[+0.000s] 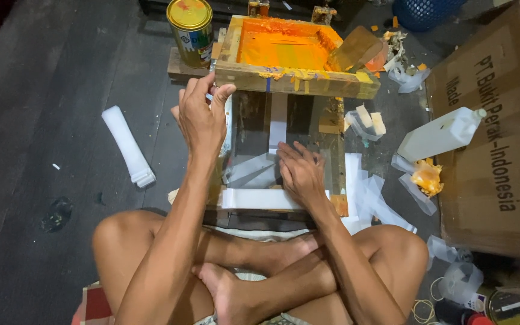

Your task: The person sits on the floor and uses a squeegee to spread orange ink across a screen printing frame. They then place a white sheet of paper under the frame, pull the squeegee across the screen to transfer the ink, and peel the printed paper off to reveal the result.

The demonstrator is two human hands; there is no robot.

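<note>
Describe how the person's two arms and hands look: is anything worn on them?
Both arms are bare right up to the edge of the picture: no sleeves show. The left hand and the right hand wear no gloves. No ring, watch or bracelet can be seen on the fingers or wrists. The arms are slim, and no tape, bandage or drawn mark shows on them.

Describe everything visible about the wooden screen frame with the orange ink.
The wooden screen frame is a rectangle of pale, rough timber, smeared with orange and yellow ink. Its mesh is coated bright orange. It stands tilted up, its near rail raised above the glass-topped printing base. A wooden squeegee rests in its right corner. The left hand grips its near left corner; the right hand lies flat below.
</note>
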